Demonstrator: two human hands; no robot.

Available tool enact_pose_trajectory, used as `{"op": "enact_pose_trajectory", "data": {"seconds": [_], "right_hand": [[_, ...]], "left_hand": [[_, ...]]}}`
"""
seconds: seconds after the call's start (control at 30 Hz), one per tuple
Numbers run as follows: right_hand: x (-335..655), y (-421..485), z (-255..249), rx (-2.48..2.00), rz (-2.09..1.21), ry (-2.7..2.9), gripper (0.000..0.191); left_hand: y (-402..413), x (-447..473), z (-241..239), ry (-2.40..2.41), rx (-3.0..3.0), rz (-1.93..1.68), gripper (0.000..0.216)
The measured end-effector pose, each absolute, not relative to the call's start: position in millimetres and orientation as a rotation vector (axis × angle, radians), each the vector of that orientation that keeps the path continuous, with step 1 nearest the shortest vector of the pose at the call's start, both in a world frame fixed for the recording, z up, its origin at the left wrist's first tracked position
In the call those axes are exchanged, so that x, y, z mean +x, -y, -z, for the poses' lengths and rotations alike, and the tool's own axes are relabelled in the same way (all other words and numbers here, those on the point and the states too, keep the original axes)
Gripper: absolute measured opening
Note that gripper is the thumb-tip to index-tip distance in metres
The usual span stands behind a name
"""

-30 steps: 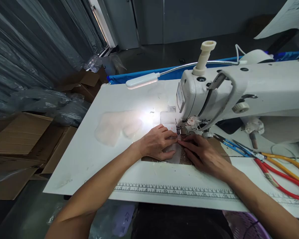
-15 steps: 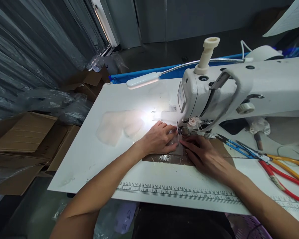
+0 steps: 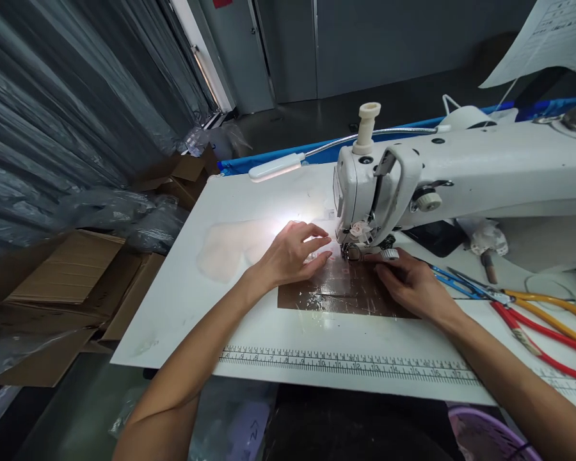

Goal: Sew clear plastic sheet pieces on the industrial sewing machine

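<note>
My left hand [image 3: 297, 253] rests over a clear plastic sheet [image 3: 335, 280] left of the needle, its fingers stretched and the thumb apart from them. To the right of the presser foot [image 3: 351, 251], my right hand [image 3: 410, 285] reaches in with forefinger and thumb apart; its other fingers are partly hidden. The white sewing machine [image 3: 365, 186] stands above both hands. Beneath the plastic lies a brown, shiny plate [image 3: 377, 299] with light scraps on it. Whether either hand pinches the plastic's edge is not visible.
Blue-tipped snips [image 3: 461, 285] and scissors with orange and red handles [image 3: 537, 314] lie at the right. A lamp [image 3: 276, 168] lights the white table [image 3: 182, 320]. A printed ruler [image 3: 340, 365] runs along its front edge. Cardboard boxes [image 3: 72, 269] stand left.
My left hand has lifted its fingers and moved slightly left. My right hand has shifted right, away from the plastic, uncovering more of the brown plate. The camera view has shifted too.
</note>
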State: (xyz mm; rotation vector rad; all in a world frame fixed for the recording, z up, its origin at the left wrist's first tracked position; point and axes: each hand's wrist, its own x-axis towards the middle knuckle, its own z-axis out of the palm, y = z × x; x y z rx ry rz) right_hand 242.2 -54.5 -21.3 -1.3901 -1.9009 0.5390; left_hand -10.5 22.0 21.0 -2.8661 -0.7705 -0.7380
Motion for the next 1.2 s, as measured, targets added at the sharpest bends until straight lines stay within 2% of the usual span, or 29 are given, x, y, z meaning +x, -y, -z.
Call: {"op": "enact_pose_trajectory", "data": {"seconds": [0.2, 0.37, 0.53, 0.8, 1.03, 1.2], "right_hand": [[243, 47, 10, -1.599, -0.701, 1.976, 0.025], [235, 36, -4, -1.596, -0.593, 2.142, 0.024], [231, 39, 10, -1.596, -0.518, 2.125, 0.028], [239, 45, 21, -1.376, -0.319, 2.402, 0.034], [236, 48, 19, -1.371, -0.266, 2.412, 0.034], [235, 52, 18, -1.319, -0.168, 2.429, 0.034]], "left_hand": [[9, -4, -26, 0.519, -2.963, 0.353, 0.02], [23, -7, -9, 0.559, -3.009, 0.46, 0.022], [22, -5, 1, 0.498, -3.118, 0.596, 0.02], [18, -3, 5, 0.406, -3.128, 0.786, 0.016], [17, -2, 5, 0.469, -3.144, 0.668, 0.02], [5, 4, -4, 0.343, -3.191, 0.559, 0.021]]}}
